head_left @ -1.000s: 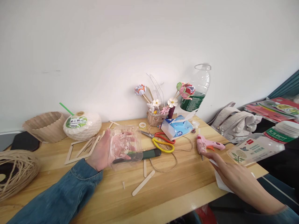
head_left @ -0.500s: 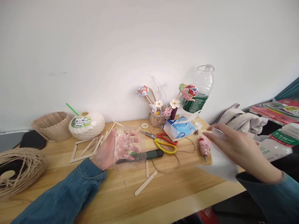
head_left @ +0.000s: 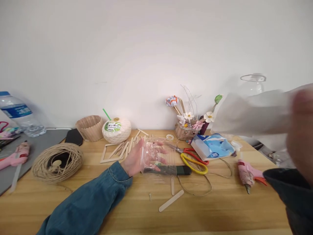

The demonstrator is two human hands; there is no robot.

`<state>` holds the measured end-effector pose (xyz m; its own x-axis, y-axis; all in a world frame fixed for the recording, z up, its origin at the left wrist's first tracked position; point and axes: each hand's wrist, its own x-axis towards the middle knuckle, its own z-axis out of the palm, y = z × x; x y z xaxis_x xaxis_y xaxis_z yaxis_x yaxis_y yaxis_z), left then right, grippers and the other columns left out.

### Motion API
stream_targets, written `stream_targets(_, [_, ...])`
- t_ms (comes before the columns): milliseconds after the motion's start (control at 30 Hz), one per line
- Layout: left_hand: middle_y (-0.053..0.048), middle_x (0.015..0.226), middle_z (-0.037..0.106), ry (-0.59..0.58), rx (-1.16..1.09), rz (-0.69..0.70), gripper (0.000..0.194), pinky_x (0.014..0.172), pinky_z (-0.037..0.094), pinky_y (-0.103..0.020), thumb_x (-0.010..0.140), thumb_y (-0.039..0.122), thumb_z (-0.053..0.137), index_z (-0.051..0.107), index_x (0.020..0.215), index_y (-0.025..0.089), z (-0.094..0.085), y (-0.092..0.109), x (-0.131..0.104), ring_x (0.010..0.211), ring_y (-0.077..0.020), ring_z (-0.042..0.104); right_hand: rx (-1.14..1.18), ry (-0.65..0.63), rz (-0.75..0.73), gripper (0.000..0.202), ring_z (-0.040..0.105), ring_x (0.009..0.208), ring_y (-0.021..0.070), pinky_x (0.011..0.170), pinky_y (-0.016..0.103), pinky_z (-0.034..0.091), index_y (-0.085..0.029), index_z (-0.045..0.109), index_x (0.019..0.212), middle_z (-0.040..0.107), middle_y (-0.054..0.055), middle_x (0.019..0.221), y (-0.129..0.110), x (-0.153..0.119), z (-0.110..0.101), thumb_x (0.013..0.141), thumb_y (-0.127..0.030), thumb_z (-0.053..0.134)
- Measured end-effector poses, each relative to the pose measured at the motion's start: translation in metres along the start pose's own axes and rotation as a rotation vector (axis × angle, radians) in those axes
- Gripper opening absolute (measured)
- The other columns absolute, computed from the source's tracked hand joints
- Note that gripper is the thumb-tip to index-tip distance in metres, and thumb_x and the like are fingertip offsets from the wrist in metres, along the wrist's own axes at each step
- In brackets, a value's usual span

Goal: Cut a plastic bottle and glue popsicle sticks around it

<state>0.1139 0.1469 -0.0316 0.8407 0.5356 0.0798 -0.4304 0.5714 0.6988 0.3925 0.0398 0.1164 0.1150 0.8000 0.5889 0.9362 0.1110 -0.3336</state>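
Note:
My left hand (head_left: 134, 159) holds a clear plastic container (head_left: 156, 156), its fingers showing through the see-through walls. A dark-handled tool (head_left: 184, 170) lies just behind and right of the container, partly hidden by it. At the right edge my right hand (head_left: 300, 137), smeared by motion, grips a white tissue (head_left: 249, 112) that stretches out leftward in the air. Below the tissue sits a blue tissue pack (head_left: 214, 147). Scissors (head_left: 194, 161) with red and yellow handles lie between the container and the pack.
Wooden craft sticks (head_left: 126, 148) lie behind my left hand, with one loose stick (head_left: 171, 200) in front. A twine coil (head_left: 57, 163), a ribbed wooden bowl (head_left: 90, 129) and a white coconut (head_left: 116, 131) stand left. A pink glue gun (head_left: 245, 174) lies right; a flower basket (head_left: 187, 130) stands behind.
My right hand has lifted the tissue up and to the right. The view has turned left, bringing a water bottle and a second glue gun into sight. My left hand still holds the container.

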Motion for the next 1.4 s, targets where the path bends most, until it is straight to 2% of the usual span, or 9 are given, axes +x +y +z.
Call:
stream_targets(67, [-0.018, 0.109, 0.063, 0.014, 0.001, 0.015, 0.065, 0.066, 0.052, -0.04, 0.078, 0.063, 0.047, 0.053, 0.118, 0.013, 0.001, 0.0, 0.0, 0.088, -0.0289, 0.064, -0.018, 0.153, 0.119, 0.031, 0.039, 0.045, 0.0169, 0.04, 0.029, 0.027, -0.029, 0.052, 0.086, 0.043, 0.0, 0.052, -0.023, -0.007, 0.011, 0.079, -0.059, 0.046])
stream_targets(200, [-0.016, 0.114, 0.062, 0.037, 0.007, 0.028, 0.063, 0.069, 0.052, -0.039, 0.075, 0.061, 0.053, 0.053, 0.119, 0.015, 0.002, 0.0, 0.0, 0.094, -0.0293, 0.063, 0.504, -0.054, 0.217, 0.025, 0.051, 0.058, 0.0173, 0.045, 0.027, 0.037, -0.024, 0.054, 0.081, 0.057, 0.001, 0.071, -0.056, -0.008, 0.041, 0.075, -0.049, 0.054])
stream_targets(300, [-0.011, 0.107, 0.066, 0.079, -0.036, 0.062, 0.054, 0.076, 0.05, -0.037, 0.077, 0.057, 0.055, 0.057, 0.113, 0.016, 0.003, -0.002, 0.0, 0.094, -0.0261, 0.063, 0.772, 0.178, 0.329, 0.018, 0.05, 0.062, 0.0158, 0.051, 0.028, 0.04, -0.024, 0.05, 0.084, 0.052, 0.001, 0.075, -0.071, -0.012, 0.062, 0.083, -0.041, 0.046])
stream_targets(433, [-0.009, 0.101, 0.068, 0.152, -0.047, 0.131, 0.047, 0.086, 0.045, -0.039, 0.079, 0.053, 0.054, 0.06, 0.106, 0.016, 0.004, -0.004, 0.001, 0.099, -0.0273, 0.061, 0.521, 0.463, -0.106, 0.008, 0.052, 0.076, 0.019, 0.068, 0.033, 0.044, -0.024, 0.046, 0.088, 0.051, 0.003, 0.081, -0.076, -0.031, 0.095, 0.089, -0.025, 0.039])
stream_targets(567, [-0.011, 0.102, 0.068, 0.24, 0.026, 0.151, 0.056, 0.083, 0.045, -0.037, 0.076, 0.057, 0.055, 0.058, 0.111, 0.014, 0.01, -0.005, 0.001, 0.098, -0.0277, 0.061, 0.034, -0.112, -0.773, 0.019, 0.051, 0.09, 0.0261, 0.074, 0.039, 0.043, -0.018, 0.058, 0.095, 0.06, 0.01, 0.087, -0.065, -0.044, 0.116, 0.089, -0.022, 0.041])
stream_targets(767, [-0.006, 0.092, 0.067, 0.477, 0.189, 0.175, 0.051, 0.072, 0.044, -0.03, 0.069, 0.056, 0.065, 0.06, 0.103, 0.018, 0.028, -0.007, -0.001, 0.086, -0.0219, 0.062, 0.119, -0.558, -0.768, 0.031, 0.053, 0.099, 0.0255, 0.085, 0.044, 0.041, -0.012, 0.061, 0.105, 0.063, 0.013, 0.107, -0.048, -0.05, 0.107, 0.091, -0.032, 0.042])
stream_targets(967, [-0.004, 0.08, 0.062, 0.395, 0.299, 0.178, 0.045, 0.069, 0.038, -0.03, 0.067, 0.056, 0.066, 0.061, 0.084, 0.015, 0.042, -0.013, -0.003, 0.075, -0.0182, 0.057, 0.439, -0.937, -0.549, 0.034, 0.055, 0.113, 0.0182, 0.091, 0.03, 0.046, -0.019, 0.062, 0.114, 0.062, 0.01, 0.12, -0.037, -0.05, 0.088, 0.094, -0.03, 0.037])
stream_targets(1267, [-0.002, 0.082, 0.057, 0.45, 0.374, 0.156, 0.07, 0.072, 0.039, -0.029, 0.052, 0.061, 0.073, 0.053, 0.104, 0.02, 0.057, -0.018, -0.005, 0.08, -0.0181, 0.055, 0.476, -0.885, -0.542, 0.034, 0.061, 0.089, 0.0164, 0.076, 0.028, 0.049, -0.021, 0.06, 0.115, 0.066, 0.007, 0.103, -0.051, -0.068, 0.105, 0.091, -0.016, 0.037])
stream_targets(1400, [-0.004, 0.09, 0.057, 0.38, 0.464, 0.217, 0.069, 0.08, 0.039, -0.034, 0.066, 0.071, 0.054, 0.048, 0.114, 0.021, 0.055, -0.02, -0.006, 0.088, -0.0214, 0.055, 0.686, -0.656, -0.103, 0.026, 0.062, 0.072, 0.0166, 0.065, 0.026, 0.048, -0.021, 0.07, 0.096, 0.069, 0.003, 0.081, -0.047, -0.075, 0.12, 0.087, -0.03, 0.048])
